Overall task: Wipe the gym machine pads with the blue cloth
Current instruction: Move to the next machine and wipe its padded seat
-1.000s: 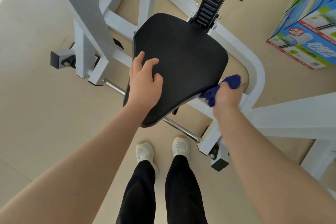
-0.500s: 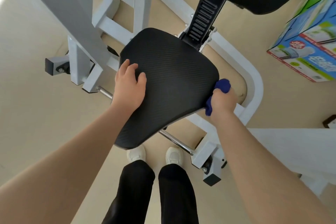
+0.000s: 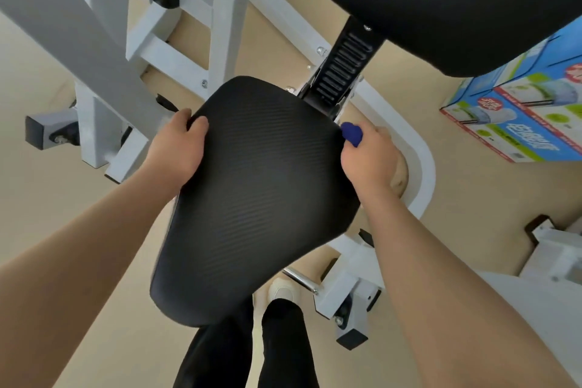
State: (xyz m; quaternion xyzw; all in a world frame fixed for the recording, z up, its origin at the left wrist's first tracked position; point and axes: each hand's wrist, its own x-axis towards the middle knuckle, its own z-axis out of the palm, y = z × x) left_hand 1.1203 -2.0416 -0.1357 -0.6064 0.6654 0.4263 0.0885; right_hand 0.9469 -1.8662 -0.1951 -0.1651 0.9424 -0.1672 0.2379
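Note:
The black textured seat pad (image 3: 261, 192) of the gym machine fills the middle of the view. A second black back pad (image 3: 441, 0) hangs above it at the top right. My left hand (image 3: 176, 148) rests on the seat pad's far left edge, its fingers bent over the rim. At the pad's far right edge, my right hand (image 3: 368, 157) grips the bunched blue cloth (image 3: 352, 133) and holds it against the pad's side. Only a small part of the cloth shows beyond my fingers.
The white machine frame (image 3: 230, 9) rises behind and to the left, with a curved white tube (image 3: 425, 167) at the right. A black slotted adjuster post (image 3: 343, 72) joins the pads. Blue and green printed boxes (image 3: 519, 123) stand on the beige floor at right. My legs and shoes are below.
My right hand slid the cloth along the seat pad's right edge toward its far corner. My left hand moved farther along the left edge. The view came closer to the pad.

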